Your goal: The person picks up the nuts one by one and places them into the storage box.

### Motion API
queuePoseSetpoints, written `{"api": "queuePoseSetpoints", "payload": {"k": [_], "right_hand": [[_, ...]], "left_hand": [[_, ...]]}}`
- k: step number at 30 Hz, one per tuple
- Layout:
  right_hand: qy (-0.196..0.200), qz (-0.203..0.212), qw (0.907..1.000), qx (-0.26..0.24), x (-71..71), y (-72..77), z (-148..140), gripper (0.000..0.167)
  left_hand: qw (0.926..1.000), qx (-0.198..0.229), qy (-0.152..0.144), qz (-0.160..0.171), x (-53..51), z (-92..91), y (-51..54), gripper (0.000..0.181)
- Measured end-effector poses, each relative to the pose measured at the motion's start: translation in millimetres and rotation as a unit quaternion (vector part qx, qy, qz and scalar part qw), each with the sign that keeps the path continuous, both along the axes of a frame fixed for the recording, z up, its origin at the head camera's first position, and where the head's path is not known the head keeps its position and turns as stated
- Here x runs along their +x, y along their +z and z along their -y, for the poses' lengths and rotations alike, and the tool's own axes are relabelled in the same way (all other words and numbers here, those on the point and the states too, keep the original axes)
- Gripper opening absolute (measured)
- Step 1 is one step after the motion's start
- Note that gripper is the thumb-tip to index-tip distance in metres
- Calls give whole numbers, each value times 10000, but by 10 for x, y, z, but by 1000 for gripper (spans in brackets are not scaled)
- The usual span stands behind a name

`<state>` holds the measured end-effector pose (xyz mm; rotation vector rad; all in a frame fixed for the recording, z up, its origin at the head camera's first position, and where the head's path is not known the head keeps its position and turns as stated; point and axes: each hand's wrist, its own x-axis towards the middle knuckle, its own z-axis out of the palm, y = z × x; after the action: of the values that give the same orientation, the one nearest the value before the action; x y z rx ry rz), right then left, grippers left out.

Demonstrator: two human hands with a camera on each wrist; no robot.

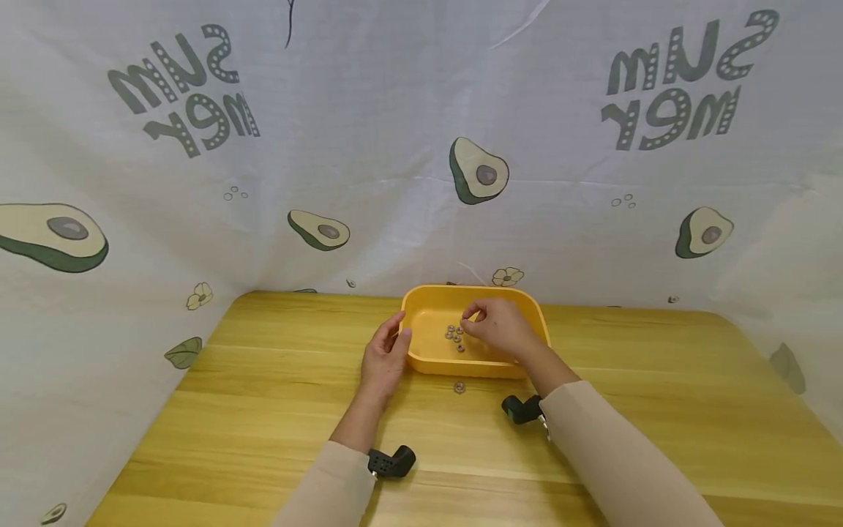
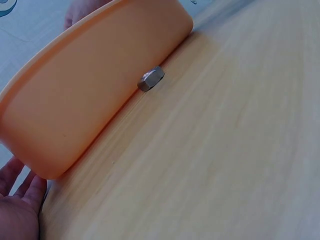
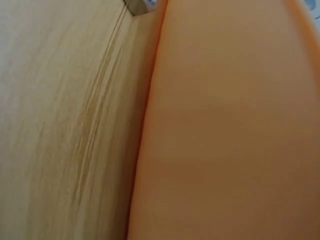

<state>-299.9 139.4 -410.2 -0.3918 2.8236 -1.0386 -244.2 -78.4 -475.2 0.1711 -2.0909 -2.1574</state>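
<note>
A yellow plastic bin (image 1: 431,367), orange in the wrist views, stands on the table. Several hex nuts (image 1: 457,339) lie loosely grouped on its floor. My left hand (image 1: 384,359) rests against the bin's left end, thumb near the rim and fingers along the outer wall. Inside the bin, my right hand (image 1: 502,327) hovers just right of the nuts, thumb and index fingertips close together; whether a nut is between them is too small to see. Another hex nut (image 2: 151,79) lies on the table, close to the bin's near wall.
The wooden table (image 1: 263,410) reaches back to a white curtain (image 1: 395,146) printed with avocados and lettering. The bin's back edge is close to this curtain. Each wrist carries a black camera mount (image 1: 393,462).
</note>
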Motion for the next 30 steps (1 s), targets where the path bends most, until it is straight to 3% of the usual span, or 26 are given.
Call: {"api": "queuePoseSetpoints", "payload": {"k": [9, 30], "right_hand": [[-99, 329, 9994, 7, -169, -47, 84, 14], [-499, 558, 9965, -371, -245, -162, 120, 22]], "left_hand": [[10000, 12, -4, -45, -2, -23, 16, 41], [10000, 26, 1, 16, -4, -7, -7, 41]]}}
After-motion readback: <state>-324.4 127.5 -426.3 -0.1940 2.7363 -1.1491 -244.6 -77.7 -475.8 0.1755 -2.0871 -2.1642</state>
